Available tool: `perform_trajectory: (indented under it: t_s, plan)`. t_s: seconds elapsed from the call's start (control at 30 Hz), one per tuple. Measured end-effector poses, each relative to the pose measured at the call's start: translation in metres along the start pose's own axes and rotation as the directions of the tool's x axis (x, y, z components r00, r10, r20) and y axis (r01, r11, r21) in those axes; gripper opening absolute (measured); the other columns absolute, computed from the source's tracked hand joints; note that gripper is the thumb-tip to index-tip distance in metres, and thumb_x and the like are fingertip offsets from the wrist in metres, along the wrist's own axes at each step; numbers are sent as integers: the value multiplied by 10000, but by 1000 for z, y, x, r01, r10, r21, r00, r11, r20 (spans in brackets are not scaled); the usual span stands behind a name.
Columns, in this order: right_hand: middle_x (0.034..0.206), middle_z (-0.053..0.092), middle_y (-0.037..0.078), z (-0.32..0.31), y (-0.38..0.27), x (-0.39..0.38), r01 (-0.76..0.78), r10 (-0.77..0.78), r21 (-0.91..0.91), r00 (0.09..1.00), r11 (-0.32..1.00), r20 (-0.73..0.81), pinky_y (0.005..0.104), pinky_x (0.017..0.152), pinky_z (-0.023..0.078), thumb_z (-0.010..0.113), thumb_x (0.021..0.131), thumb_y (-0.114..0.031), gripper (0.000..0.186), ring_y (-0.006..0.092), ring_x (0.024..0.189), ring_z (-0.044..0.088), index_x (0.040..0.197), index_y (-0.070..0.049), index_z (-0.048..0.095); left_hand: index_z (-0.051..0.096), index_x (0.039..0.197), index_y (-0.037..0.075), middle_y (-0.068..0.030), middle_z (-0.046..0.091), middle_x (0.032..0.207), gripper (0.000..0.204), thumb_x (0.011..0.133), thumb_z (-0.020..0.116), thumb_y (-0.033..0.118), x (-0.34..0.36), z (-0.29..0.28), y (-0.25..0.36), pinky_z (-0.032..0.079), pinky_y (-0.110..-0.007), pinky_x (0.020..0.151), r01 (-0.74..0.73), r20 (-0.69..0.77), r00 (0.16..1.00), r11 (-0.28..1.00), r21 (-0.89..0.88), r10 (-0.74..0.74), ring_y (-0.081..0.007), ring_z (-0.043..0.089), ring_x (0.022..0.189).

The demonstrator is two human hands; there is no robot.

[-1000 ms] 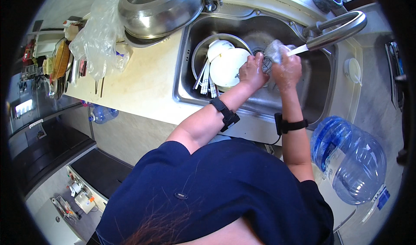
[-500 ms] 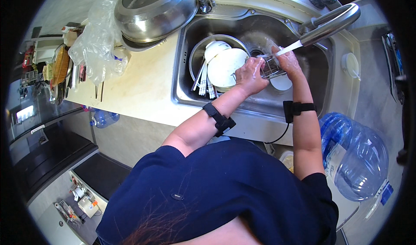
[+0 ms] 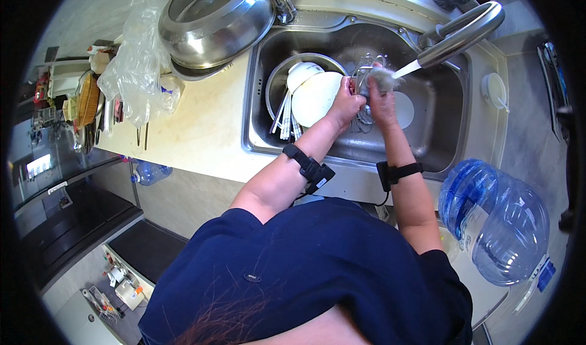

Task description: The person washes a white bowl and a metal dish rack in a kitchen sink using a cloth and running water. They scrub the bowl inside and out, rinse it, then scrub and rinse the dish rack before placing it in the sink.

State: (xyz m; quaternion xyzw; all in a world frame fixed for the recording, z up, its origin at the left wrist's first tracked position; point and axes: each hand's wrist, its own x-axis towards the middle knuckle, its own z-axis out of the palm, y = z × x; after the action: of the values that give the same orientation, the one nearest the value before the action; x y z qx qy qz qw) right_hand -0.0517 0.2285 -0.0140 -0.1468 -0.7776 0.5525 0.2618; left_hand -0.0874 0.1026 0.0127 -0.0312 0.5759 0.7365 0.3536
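Over the sink, my left hand (image 3: 347, 108) is closed on a metal wire rack (image 3: 362, 122), its looped wires spreading between both hands. Against the rack's right side, my right hand (image 3: 383, 106) is closed around a greyish, cloth-like wad (image 3: 383, 78), blurred by the water. From the faucet (image 3: 448, 47) a stream runs onto that wad. Left of my hands stands a steel basin (image 3: 273, 89) with a white plate (image 3: 314, 99), a white bowl (image 3: 303, 75) and several pale chopsticks (image 3: 285, 120). A round white dish (image 3: 403, 109) lies on the sink floor beside my right hand.
The steel sink (image 3: 442, 119) is set into a pale counter (image 3: 201, 122). A large lidded steel pan (image 3: 220, 31) and a plastic bag (image 3: 131, 70) stand left. A small white container (image 3: 493, 92) sits at the right edge; below it is a big clear water bottle (image 3: 503, 235).
The rack has been turned and raised toward the back of the sink. My right hand has moved left and down, and the grey wad now shows under the stream.
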Motion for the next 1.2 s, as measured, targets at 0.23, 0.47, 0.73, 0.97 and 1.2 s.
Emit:
perform_trajectory:
  t_s: [0.23, 0.47, 0.73, 0.97, 1.2]
  plan:
    - [832, 671, 201, -9, -14, 33, -84, 231, -781, 970, 619, 80, 481, 689, 537, 632, 758, -227, 225, 391, 778, 658, 922, -80, 678, 338, 1138, 50, -107, 475, 937, 545, 638, 543, -18, -5, 19, 8, 452, -305, 613, 195, 43, 978, 968, 157, -204, -202, 508, 780]
    - [857, 653, 231, -17, -14, 41, -176, 233, -563, 972, 808, 31, 516, 684, 497, 593, 836, -193, 218, 458, 819, 621, 1007, -66, 545, 355, 1094, 44, -112, 505, 832, 486, 639, 521, -2, 0, 29, -5, 479, -345, 547, 121, -29, 993, 964, 237, -118, -227, 531, 706]
    - [883, 638, 245, -18, -19, -30, -219, 380, -605, 913, 766, 151, 525, 739, 474, 589, 767, -56, 242, 448, 860, 610, 993, -39, 508, 345, 1125, 57, -100, 474, 878, 553, 608, 509, -51, 11, 16, 6, 468, -347, 565, 172, -124, 978, 984, 43, -166, -220, 512, 693]
    - [909, 684, 195, -16, -15, 71, -202, 373, -798, 928, 567, 30, 450, 757, 545, 691, 729, -246, 278, 366, 872, 670, 947, -75, 680, 361, 1063, 83, -109, 482, 854, 485, 619, 504, -52, 5, 26, 6, 477, -358, 573, 219, 55, 972, 963, 160, -230, -221, 504, 654]
    - [1006, 654, 237, -18, -8, 25, -353, 356, -456, 931, 817, -83, 478, 830, 481, 624, 764, -145, 304, 409, 987, 613, 1056, -58, 614, 398, 1042, 104, -95, 498, 884, 458, 617, 459, -56, 14, 15, -6, 512, -415, 661, 285, 181, 947, 953, -104, -264, -244, 542, 757]
